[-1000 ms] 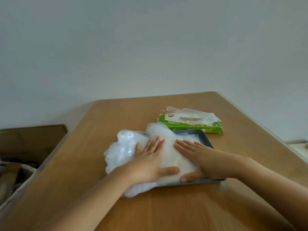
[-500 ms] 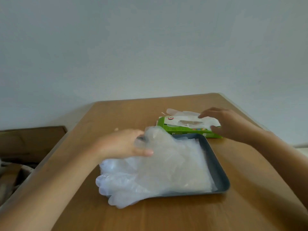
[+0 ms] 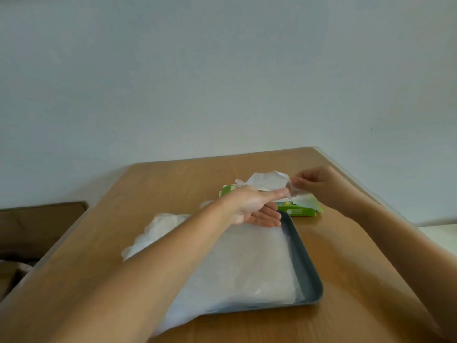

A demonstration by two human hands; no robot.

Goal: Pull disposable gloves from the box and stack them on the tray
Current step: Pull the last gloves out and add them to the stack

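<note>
One tray (image 3: 306, 263). One green box (image 3: 300, 212). One table (image 3: 173, 184). Hands: two, left hand (image 3: 257, 206) and right hand (image 3: 314, 184). One glove (image 3: 268, 181) sticking up from box. One pile of gloves (image 3: 247, 268) on tray — sheets in it too filmy to count. One brown carton (image 3: 37, 226) at left edge.

Left hand (image 3: 257, 206), right hand (image 3: 319, 186) and forearms (image 3: 173, 256) seem bare.

My left hand (image 3: 259, 206) is stretched forward, palm sideways, fingers straight; my right hand (image 3: 315, 186), fingers curled, pinches a thin translucent plastic glove (image 3: 268, 180).
</note>
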